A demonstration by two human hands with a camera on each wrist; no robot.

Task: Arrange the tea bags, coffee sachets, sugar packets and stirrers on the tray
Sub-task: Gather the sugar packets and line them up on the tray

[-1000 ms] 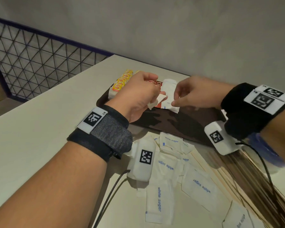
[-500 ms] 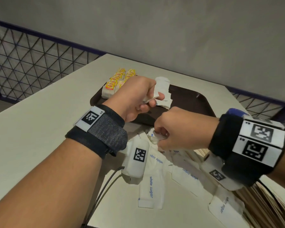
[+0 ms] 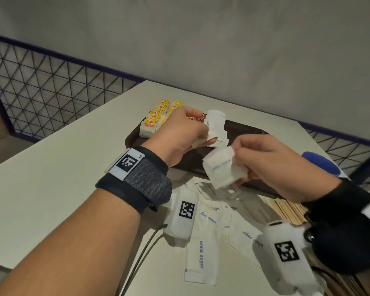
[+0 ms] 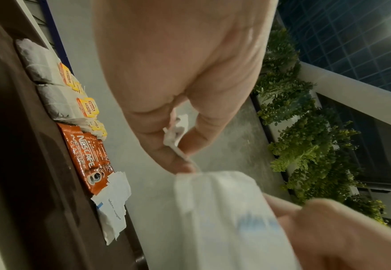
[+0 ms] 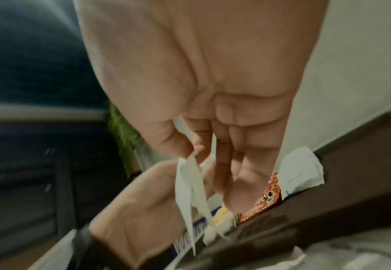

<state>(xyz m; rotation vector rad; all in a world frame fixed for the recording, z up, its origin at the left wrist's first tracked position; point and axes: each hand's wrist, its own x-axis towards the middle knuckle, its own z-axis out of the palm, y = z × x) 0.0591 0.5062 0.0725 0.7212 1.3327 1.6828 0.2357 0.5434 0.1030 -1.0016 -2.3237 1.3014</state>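
Over the near edge of the brown tray, my left hand pinches a few white sugar packets between thumb and fingers. Just right of it my right hand grips another sugar packet, lifted off the table and close to the left hand. On the tray's far left lie yellow-tagged tea bags, then orange coffee sachets, then a small stack of sugar packets. Loose sugar packets lie on the table in front of the tray. Wooden stirrers lie to their right.
A blue object sits at the table's right edge behind my right wrist. A wire mesh fence runs along the table's left and back, with a grey wall behind. Bare tabletop stretches to the left of the tray.
My right hand left the tray, dropped to the loose pile, took a sugar packet and raised it toward the left hand. The left hand kept its packets over the tray.
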